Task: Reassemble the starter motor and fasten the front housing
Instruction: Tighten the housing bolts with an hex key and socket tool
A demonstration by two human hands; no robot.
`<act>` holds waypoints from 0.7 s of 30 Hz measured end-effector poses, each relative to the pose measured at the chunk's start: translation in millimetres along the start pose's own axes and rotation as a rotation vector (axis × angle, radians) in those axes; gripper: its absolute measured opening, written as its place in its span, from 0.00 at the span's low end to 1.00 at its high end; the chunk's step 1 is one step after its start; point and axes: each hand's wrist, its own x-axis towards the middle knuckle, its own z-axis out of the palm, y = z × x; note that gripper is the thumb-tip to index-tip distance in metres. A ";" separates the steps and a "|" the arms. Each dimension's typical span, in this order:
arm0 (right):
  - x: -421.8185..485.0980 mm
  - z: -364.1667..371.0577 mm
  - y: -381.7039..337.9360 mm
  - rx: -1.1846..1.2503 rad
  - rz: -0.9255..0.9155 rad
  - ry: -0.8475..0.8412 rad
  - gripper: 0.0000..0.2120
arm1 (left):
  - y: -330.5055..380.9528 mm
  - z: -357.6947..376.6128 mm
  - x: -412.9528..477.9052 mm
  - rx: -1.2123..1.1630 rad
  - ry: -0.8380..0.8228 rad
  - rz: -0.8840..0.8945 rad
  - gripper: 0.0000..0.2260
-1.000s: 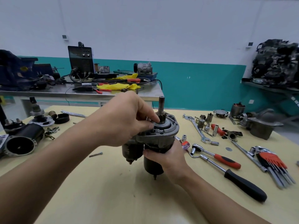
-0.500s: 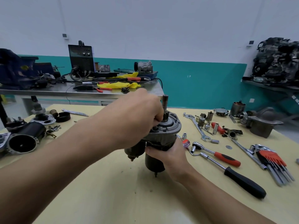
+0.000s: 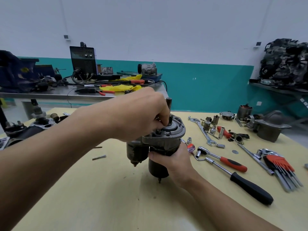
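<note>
Left hand [image 3: 141, 117] fingers pinch small part [image 3: 159, 121] atop starter motor [image 3: 165, 140]; right hand [image 3: 173, 158] fingers wrap body. Risk: tilted part cross-threads; motor tips.

This is looking like a motor repair workshop. Ratchets [image 3: 223, 160], a spanner [image 3: 203, 130], sockets [image 3: 213, 130] and hex keys [image 3: 280, 165] are lying scattered over the yellow surface [image 3: 100, 197] beside a starter motor [image 3: 165, 139], with stripped motor parts [image 3: 268, 129] at both edges. Behind, a welder [image 3: 83, 60] and a blue vise [image 3: 15, 72] are sitting on a steel surface [image 3: 50, 95], and a greasy engine [image 3: 286, 64] is resting on a shelf [image 3: 275, 89].
</note>
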 end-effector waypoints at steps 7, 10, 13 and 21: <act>0.2 0.4 2.5 0.002 -0.012 0.001 0.23 | -1.8 -0.2 -2.4 0.000 -0.052 0.000 0.06; 0.5 1.4 2.0 0.014 -0.030 -0.008 0.21 | -3.0 0.8 -1.2 -0.002 -0.072 -0.022 0.07; 0.4 0.6 1.2 0.035 -0.035 -0.013 0.22 | -8.6 0.9 -2.6 -0.073 -0.082 -0.073 0.09; 0.7 1.6 -1.7 0.033 -0.040 -0.018 0.23 | -22.7 5.9 -13.1 -0.232 -0.017 -0.131 0.07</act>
